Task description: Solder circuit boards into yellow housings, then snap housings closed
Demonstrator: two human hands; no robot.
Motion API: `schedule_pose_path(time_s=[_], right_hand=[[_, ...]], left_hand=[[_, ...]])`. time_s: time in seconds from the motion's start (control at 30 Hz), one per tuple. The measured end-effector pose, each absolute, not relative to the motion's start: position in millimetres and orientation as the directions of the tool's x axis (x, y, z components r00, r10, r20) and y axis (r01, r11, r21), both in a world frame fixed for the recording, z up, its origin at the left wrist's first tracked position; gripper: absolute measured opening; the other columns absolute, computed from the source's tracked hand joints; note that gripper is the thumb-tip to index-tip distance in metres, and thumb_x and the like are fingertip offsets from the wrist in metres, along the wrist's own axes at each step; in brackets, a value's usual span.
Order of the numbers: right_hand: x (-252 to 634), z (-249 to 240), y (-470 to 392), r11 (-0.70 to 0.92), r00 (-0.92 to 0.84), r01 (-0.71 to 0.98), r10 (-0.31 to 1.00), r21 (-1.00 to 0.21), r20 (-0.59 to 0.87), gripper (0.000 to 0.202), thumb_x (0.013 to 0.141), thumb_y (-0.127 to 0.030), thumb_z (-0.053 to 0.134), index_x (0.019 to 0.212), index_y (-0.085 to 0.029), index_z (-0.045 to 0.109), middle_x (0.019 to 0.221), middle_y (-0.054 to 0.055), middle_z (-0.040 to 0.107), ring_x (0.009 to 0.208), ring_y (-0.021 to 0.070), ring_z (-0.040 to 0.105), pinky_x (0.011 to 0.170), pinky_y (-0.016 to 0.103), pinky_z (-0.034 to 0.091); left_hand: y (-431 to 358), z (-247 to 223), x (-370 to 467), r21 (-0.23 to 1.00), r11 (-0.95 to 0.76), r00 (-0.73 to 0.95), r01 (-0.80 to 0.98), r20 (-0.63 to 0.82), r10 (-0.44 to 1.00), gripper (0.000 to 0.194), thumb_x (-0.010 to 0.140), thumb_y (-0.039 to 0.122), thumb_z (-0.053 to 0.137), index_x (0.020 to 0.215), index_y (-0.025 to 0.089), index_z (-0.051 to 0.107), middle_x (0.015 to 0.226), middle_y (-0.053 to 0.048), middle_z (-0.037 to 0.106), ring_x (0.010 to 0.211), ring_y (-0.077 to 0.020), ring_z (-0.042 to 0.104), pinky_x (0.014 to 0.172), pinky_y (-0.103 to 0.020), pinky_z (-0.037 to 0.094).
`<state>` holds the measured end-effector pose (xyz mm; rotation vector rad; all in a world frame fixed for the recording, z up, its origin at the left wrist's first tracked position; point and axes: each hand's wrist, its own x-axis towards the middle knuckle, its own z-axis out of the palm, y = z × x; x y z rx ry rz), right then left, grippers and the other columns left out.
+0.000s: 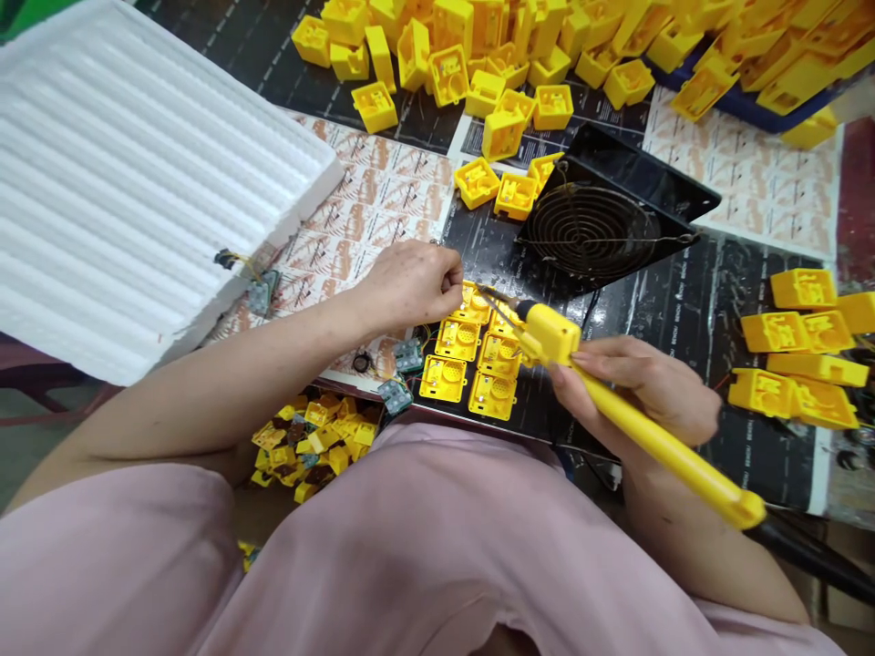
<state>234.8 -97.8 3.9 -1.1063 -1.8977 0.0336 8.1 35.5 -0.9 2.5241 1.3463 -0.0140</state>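
My right hand [643, 387] is wrapped round the handle of a yellow soldering iron [557, 337] with a dark cable trailing off at lower right. Its thin tip reaches over the far end of two rows of small yellow plastic housings [458, 339], which lie open side up with round speaker grilles in them. Beside that tip my left hand [414, 278] is closed in a pinch over the farthest housings; whatever its fingers hold is hidden. Small green circuit boards [395, 394] with wires lie left of the rows, near a black ring [362, 363].
A black fan [594, 219] stands behind the housings. Yellow boxes [447, 73] pile up at the back, and more boxes [807, 333] sit at right. White ribbed foam [150, 173] covers the left, with a wired board [262, 293] at its edge. Yellow parts [318, 442] lie below the table edge.
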Motion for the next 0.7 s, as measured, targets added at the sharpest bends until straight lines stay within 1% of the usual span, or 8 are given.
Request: schedule_pose_path(time_s=[0.13,0.23,0.3,0.37,0.43,0.53,0.63,0.7], right_hand=[[243,5,-106,0.525,-0.123,0.714,0.745,-0.463,0.656,0.023,0.082,-0.019,0.084,0.097,-0.025,0.067,0.077,-0.004,0.076,0.064,0.0151,0.075,0.058,0.022,0.063],[244,2,-110,0.439,-0.050,0.761,0.775,-0.478,0.630,0.035,0.084,-0.028,0.083,0.116,-0.028,0.070,0.093,-0.001,0.081,0.069,0.0175,0.077,0.062,0.027,0.066],[243,0,-111,0.395,-0.007,0.777,0.784,-0.491,0.620,0.042,0.085,-0.031,0.083,0.124,-0.030,0.069,0.101,0.000,0.081,0.072,0.0196,0.078,0.064,0.030,0.067],[241,-1,-111,0.427,-0.005,0.748,0.769,-0.508,0.639,0.038,0.084,-0.029,0.085,0.119,-0.028,0.070,0.096,0.000,0.081,0.070,0.0197,0.078,0.061,0.030,0.067],[239,-1,-110,0.490,-0.032,0.706,0.743,-0.511,0.668,0.029,0.082,-0.025,0.086,0.106,-0.025,0.071,0.085,-0.001,0.079,0.065,0.0181,0.076,0.057,0.026,0.065],[241,-1,-110,0.522,-0.042,0.681,0.727,-0.513,0.685,0.025,0.080,-0.020,0.087,0.098,-0.024,0.070,0.078,-0.001,0.077,0.065,0.0168,0.076,0.056,0.023,0.064],[246,0,-111,0.468,-0.026,0.702,0.770,-0.537,0.638,0.038,0.082,-0.022,0.085,0.117,-0.026,0.071,0.096,0.001,0.081,0.074,0.0186,0.078,0.065,0.027,0.066],[249,2,-111,0.461,-0.079,0.728,0.791,-0.507,0.607,0.048,0.084,-0.026,0.084,0.129,-0.029,0.068,0.103,0.000,0.081,0.073,0.0189,0.078,0.066,0.028,0.067]], left_hand=[[35,1,9,0.235,-0.528,0.565,0.816,-0.129,0.815,0.026,0.080,0.026,0.053,0.090,0.020,0.077,0.078,-0.004,0.074,0.078,-0.0219,0.071,0.073,-0.032,0.053],[35,2,10,0.224,-0.513,0.548,0.829,-0.139,0.825,0.025,0.080,0.026,0.054,0.090,0.020,0.076,0.079,-0.005,0.075,0.080,-0.0233,0.071,0.073,-0.033,0.053],[35,3,10,0.228,-0.502,0.540,0.834,-0.156,0.827,0.024,0.080,0.026,0.055,0.090,0.020,0.076,0.081,-0.005,0.075,0.081,-0.0239,0.071,0.074,-0.033,0.053],[35,3,9,0.234,-0.495,0.536,0.837,-0.168,0.827,0.024,0.082,0.027,0.055,0.091,0.020,0.076,0.083,-0.005,0.076,0.083,-0.0246,0.071,0.075,-0.034,0.053],[34,3,5,0.244,-0.506,0.549,0.827,-0.166,0.819,0.024,0.085,0.028,0.055,0.094,0.021,0.075,0.086,-0.006,0.076,0.086,-0.0261,0.071,0.078,-0.037,0.054],[32,1,-3,0.262,-0.579,0.615,0.772,-0.077,0.784,0.025,0.092,0.031,0.053,0.096,0.021,0.075,0.096,-0.008,0.076,0.096,-0.0284,0.070,0.092,-0.044,0.053],[26,-1,-7,0.264,-0.680,0.696,0.685,0.043,0.717,0.028,0.099,0.029,0.047,0.091,0.024,0.073,0.105,-0.007,0.075,0.106,-0.0271,0.066,0.109,-0.050,0.044],[23,-1,-7,0.261,-0.713,0.728,0.651,0.053,0.684,0.031,0.101,0.027,0.043,0.087,0.026,0.070,0.100,-0.005,0.074,0.108,-0.0248,0.064,0.115,-0.050,0.039]])
